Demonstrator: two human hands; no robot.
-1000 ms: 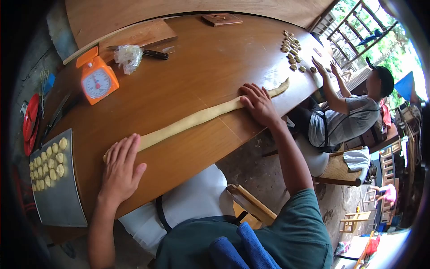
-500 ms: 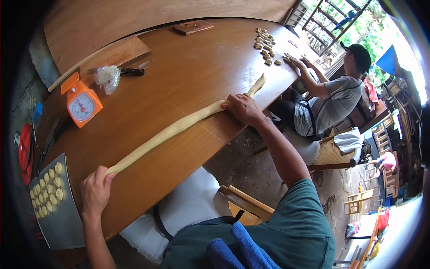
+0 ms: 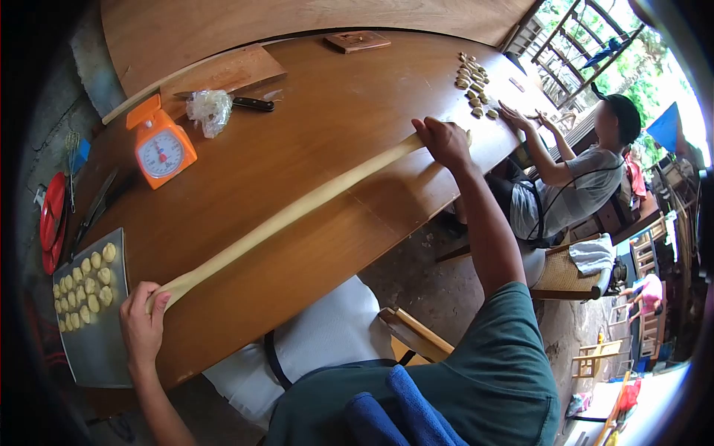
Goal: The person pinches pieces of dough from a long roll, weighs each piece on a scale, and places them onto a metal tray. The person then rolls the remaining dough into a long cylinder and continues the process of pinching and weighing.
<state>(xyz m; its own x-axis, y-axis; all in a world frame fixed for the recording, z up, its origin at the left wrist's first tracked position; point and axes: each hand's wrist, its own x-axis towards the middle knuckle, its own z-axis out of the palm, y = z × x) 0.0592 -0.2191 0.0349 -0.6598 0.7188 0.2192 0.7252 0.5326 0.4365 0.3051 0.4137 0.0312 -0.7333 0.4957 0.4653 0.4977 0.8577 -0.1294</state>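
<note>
A long pale rope of dough (image 3: 297,210) stretches diagonally across the brown wooden table (image 3: 297,126). Its near left end is gripped by my left hand (image 3: 143,321), fingers wrapped round it. Further up and to the right, my right hand (image 3: 445,141) is closed around the other end, which looks lifted off the table with a shadow beneath. A short tip of dough shows past that hand. Beside my left hand lies a metal tray (image 3: 97,349) bearing several rows of small round dough pieces (image 3: 91,286).
An orange kitchen scale (image 3: 162,152), a plastic bag (image 3: 210,111) and a black-handled knife (image 3: 253,103) lie at the back left. A wooden board (image 3: 357,41) is at the back. Dough pieces (image 3: 473,78) lie near a seated co-worker (image 3: 580,175) at the right.
My right hand has moved up and to the right with its end of the dough rope, which is now straighter and drawn longer. My left hand still grips the near end.
</note>
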